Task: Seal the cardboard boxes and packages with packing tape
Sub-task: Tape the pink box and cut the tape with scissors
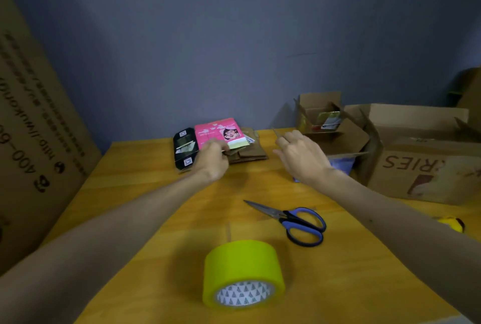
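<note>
Both bare arms reach forward over a yellow wooden worktop [351,284]. The left hand [212,158] rests at the near edge of a pile of flattened packages at the far side of the worktop, its grip closed on the lower edge of the pink printed package [220,132] that tops the pile; the fingertips are hidden behind the knuckles, so exactly what they pinch cannot be told. Beneath the pink package lie flattened brown cardboard pieces [248,153], and just beside it on the left lies a black flattened carton [184,149]. The right hand [299,154] hovers just right of the pile, fingers loosely curled and parted, holding nothing that can be made out. Near the body, a roll of yellow-green packing tape [243,271] lies on its side, its patterned core facing the viewer. Blue-and-black-handled scissors [291,219] lie closed between the tape and the right forearm, blades pointing toward the far left. Along the right edge stand an open small cardboard box [318,110] with items inside and a large open cardboard box [426,165] with printed letters; they crowd the space behind the right hand. A tall printed cardboard sheet [31,128] leans at the left, against a blue-grey wall [234,37]. A small yellow object [451,222] sits at the far right.
</note>
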